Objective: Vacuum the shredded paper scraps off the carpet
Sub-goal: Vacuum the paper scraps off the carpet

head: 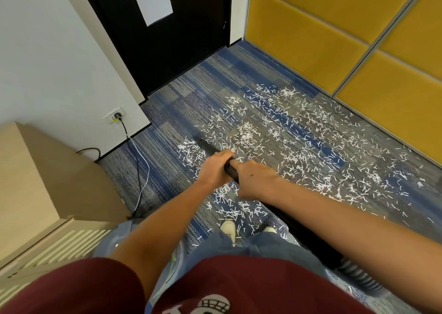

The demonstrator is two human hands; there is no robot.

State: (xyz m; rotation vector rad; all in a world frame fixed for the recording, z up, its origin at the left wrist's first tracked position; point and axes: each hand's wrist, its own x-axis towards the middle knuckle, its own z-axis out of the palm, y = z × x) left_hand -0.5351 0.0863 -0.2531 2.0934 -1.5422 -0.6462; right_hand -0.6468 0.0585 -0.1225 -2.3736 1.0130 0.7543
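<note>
The one carpet carries scraps too many to count, strewn mostly right of the wand and beyond it, with a small patch left of its tip and more beneath it. The one black wand slants down, its tip at the mess's left edge, so I judge the vacuuming barely begun. The next move calls for slow passes rightward from the wand. Two hands grip the wand, the left hand wrapped round it ahead and the right hand just behind.
</note>
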